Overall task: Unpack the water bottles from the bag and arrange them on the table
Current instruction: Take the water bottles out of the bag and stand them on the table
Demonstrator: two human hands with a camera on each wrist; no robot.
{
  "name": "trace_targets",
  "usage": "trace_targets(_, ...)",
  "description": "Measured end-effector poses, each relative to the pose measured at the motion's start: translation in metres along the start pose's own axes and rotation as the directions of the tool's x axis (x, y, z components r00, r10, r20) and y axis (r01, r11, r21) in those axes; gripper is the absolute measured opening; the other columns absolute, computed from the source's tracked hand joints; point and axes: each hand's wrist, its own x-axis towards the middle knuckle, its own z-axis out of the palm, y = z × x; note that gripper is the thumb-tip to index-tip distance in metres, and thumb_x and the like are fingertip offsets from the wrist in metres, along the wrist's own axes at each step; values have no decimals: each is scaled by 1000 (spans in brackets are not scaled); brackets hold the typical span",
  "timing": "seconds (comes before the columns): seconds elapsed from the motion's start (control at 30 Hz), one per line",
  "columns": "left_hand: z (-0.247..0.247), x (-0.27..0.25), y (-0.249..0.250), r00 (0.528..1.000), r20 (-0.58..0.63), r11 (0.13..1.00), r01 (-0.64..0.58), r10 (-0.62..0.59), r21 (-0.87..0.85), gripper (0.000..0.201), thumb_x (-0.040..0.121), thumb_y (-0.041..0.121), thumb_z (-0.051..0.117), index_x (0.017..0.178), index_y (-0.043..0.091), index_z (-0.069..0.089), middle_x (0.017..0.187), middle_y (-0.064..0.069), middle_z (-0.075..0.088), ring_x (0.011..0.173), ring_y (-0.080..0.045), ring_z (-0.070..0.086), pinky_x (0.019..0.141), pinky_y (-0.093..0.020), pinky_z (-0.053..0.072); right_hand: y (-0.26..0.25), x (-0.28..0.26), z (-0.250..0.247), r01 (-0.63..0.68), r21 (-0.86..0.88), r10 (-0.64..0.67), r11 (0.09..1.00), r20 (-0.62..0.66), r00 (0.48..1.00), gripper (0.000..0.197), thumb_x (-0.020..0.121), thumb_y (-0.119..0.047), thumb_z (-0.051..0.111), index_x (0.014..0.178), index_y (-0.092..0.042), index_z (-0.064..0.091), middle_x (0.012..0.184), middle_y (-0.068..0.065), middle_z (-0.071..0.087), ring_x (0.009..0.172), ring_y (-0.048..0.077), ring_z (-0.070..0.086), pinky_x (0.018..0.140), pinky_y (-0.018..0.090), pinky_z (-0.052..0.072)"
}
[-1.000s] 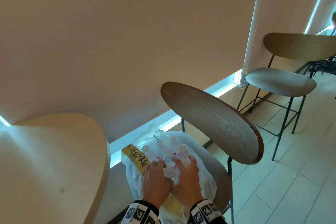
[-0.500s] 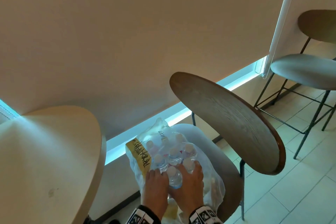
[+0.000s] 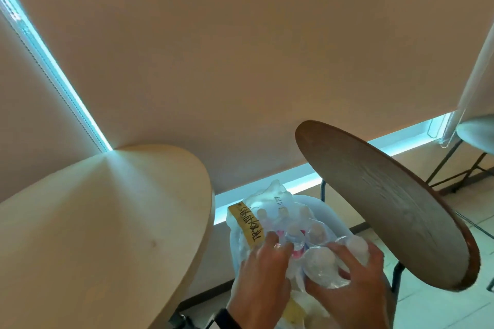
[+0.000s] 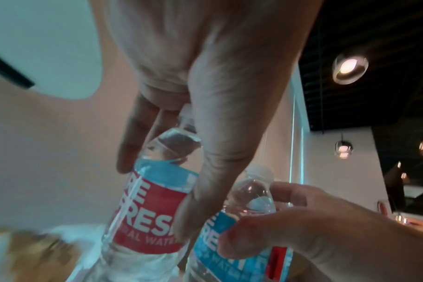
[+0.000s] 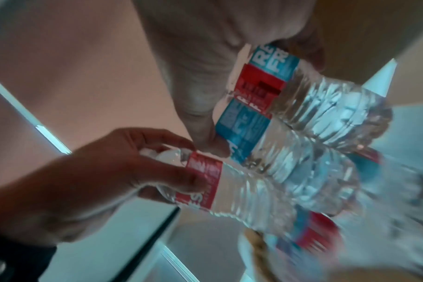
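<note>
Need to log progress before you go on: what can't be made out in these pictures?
- Bottle count: the bag and both hands hide the lower bottles in the head view.
- Brand name: the left hand covers part of the label on its bottle.
- Right hand: its wrist view is blurred.
- Table: cut off at the left edge.

Label of the bottle [image 4: 155,208] in the left hand [image 4: 205,80]: white capitals "RE" over "RESH" on the red panel, with "RAL WATE" beneath; the rest is covered. Label of the neighbouring bottle [image 4: 242,238]: fragments "RES" and "WATER" on blue. On the bag [image 3: 270,211], a yellow strip [image 3: 247,220] bears black handwriting, illegible; further black marks higher up, also illegible.
</note>
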Motion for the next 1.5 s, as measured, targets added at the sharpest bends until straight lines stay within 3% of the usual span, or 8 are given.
trace_targets(0.13, -80, -39, 12, 994, -110, 994, 13, -25, -110, 54, 88, 35, 74, 138, 38, 53, 143, 18, 49, 126, -11, 54, 105, -28, 49, -66, 22, -61, 65, 123, -82, 990, 139, 987, 89, 21, -76, 77, 96, -29, 74, 102, -7, 67, 93, -7, 54, 72, -8, 42)
trace_targets(0.3, -194, -107, -1, 944, -287, 971, 100, -161, -216, 50, 74, 54, 79, 121, 49, 61, 114, 27, 60, 101, 2, 61, 81, -10, 51, -172, 40, -107, 334, 82, -343, 939, 169, 924, 72, 25, -82, 73, 93, -62, 58, 108, -13, 46, 98, -5, 49, 73, 5, 51)
trace_targets(0.37, -236, -135, -17, 915, -330, 961, 162, -232, -225, 51, 62, 56, 83, 110, 50, 66, 102, 27, 64, 92, 8, 61, 70, -2, 46, -205, 45, -109, 381, 226, -426, 897, 203, 882, 81, 22, -81, 80, 99, -62, 59, 113, -19, 50, 106, 9, 60, 90, 37, 56)
trace_targets(0.43, -271, -157, -39, 888, -363, 956, 226, -282, -189, 54, 50, 55, 86, 102, 49, 70, 98, 26, 65, 85, 12, 59, 60, -1, 41, -237, 47, -104, 396, 373, -509, 839, 280, 814, 85, 25, -71, 88, 104, -54, 64, 112, -10, 62, 97, 20, 70, 89, 49, 56)
trace_targets(0.7, -329, -195, -145, 848, -290, 872, 484, -444, 81, 49, 54, 28, 96, 97, 39, 76, 99, 17, 58, 78, -5, 54, 61, -23, 43, -367, 17, -12, 450, 589, -733, 672, 440, 519, 42, 51, -30, 95, 84, -38, 71, 88, -11, 71, 82, 5, 71, 71, 17, 59)
trace_targets(0.8, -326, -198, -190, 839, -226, 842, 527, -494, 117, 54, 54, 26, 97, 103, 32, 77, 109, 11, 58, 98, -16, 57, 76, -30, 47, -393, 1, 39, 438, 613, -749, 658, 473, 463, 41, 54, -28, 93, 89, -30, 73, 87, -8, 72, 85, 12, 72, 76, 28, 62)
trace_targets(1.0, -316, -206, -258, 808, -180, 812, 579, -561, 72, 54, 52, 19, 97, 101, 29, 77, 104, 10, 58, 101, -18, 56, 83, -34, 49, -418, -15, 119, 467, 537, -711, 703, 543, 447, 67, 43, -58, 81, 107, -40, 67, 108, -1, 61, 102, 8, 56, 86, 28, 53)
trace_targets(1.5, -313, -220, -285, 832, -143, 845, 526, -535, -101, 107, 48, 12, 99, 139, 36, 48, 132, 8, 56, 118, -19, 55, 103, -39, 50, -434, -31, 130, 413, 517, -661, 750, 563, 496, 76, 48, -53, 90, 118, -40, 60, 108, -13, 42, 105, 12, 57, 93, 35, 57)
